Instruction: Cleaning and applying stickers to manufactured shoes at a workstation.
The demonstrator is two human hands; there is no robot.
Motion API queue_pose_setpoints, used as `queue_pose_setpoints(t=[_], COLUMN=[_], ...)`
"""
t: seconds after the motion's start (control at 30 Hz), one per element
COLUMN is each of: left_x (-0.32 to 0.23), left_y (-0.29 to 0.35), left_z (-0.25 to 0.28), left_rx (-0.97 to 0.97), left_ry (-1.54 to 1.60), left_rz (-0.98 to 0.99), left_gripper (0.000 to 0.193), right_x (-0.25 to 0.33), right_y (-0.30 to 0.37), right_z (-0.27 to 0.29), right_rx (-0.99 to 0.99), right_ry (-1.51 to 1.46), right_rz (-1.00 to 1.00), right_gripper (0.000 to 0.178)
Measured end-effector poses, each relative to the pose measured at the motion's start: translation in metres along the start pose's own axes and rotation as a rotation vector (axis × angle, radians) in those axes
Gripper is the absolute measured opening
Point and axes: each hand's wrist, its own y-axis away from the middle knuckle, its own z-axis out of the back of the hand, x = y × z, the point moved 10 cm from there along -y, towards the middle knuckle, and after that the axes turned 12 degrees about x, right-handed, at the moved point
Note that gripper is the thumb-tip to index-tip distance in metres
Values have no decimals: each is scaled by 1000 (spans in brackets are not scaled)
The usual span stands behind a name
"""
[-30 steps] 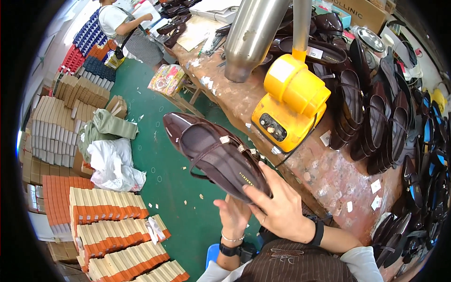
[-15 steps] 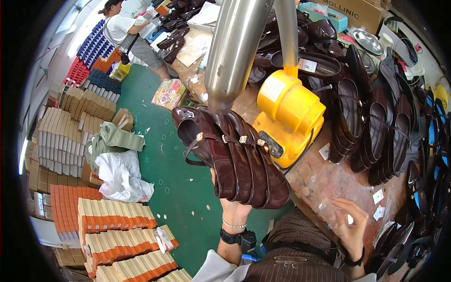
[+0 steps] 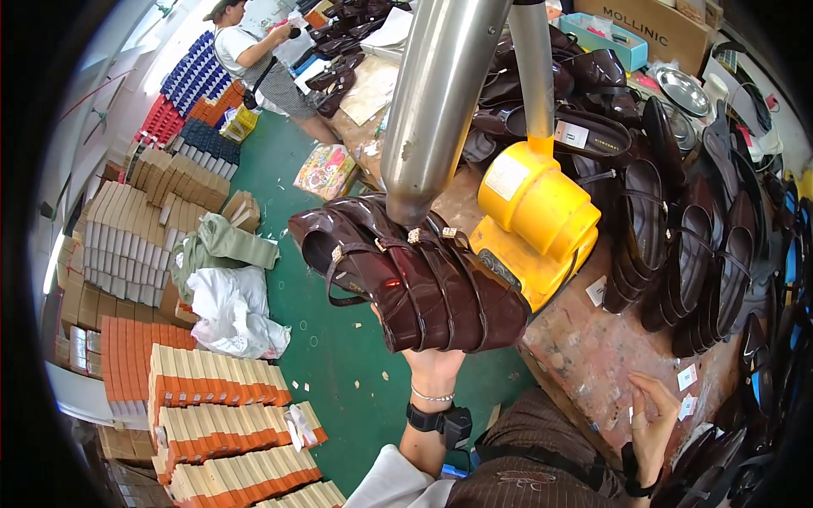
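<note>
Gripping nested shoes (image 3: 423, 284), glossy dark burgundy with square glittering buckles (image 3: 415, 236), in the left hand (image 3: 435, 366), near a smooth steel nozzle (image 3: 415, 173); cannot see most fingers. Holding the right hand (image 3: 652, 423) loosely spread by the worktop (image 3: 576, 339). Can see small items inside a light-blue box (image 3: 629, 57); cannot see into the cardboard box (image 3: 682, 42), cut off above.

We note right hand (image 3: 650, 423) off nested patent Mary Janes (image 3: 428, 292), now beside tabletop (image 3: 576, 343); shoes turned side-on, nearer metal nozzle (image 3: 412, 199).
</note>
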Motion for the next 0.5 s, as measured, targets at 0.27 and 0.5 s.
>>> queue_pose_setpoints(t=[0.27,0.5], left_x=[-14,-17], left_y=[-3,-3], left_z=[12,9], left_rx=[-77,64], left_ry=[-105,-63], left_rz=[-119,-129], left_gripper=[61,55], right_x=[-15,-21], right_y=[5,3], right_z=[8,9], right_rx=[-31,-24], right_ry=[4,41], right_rz=[-36,-29], right_gripper=[15,22])
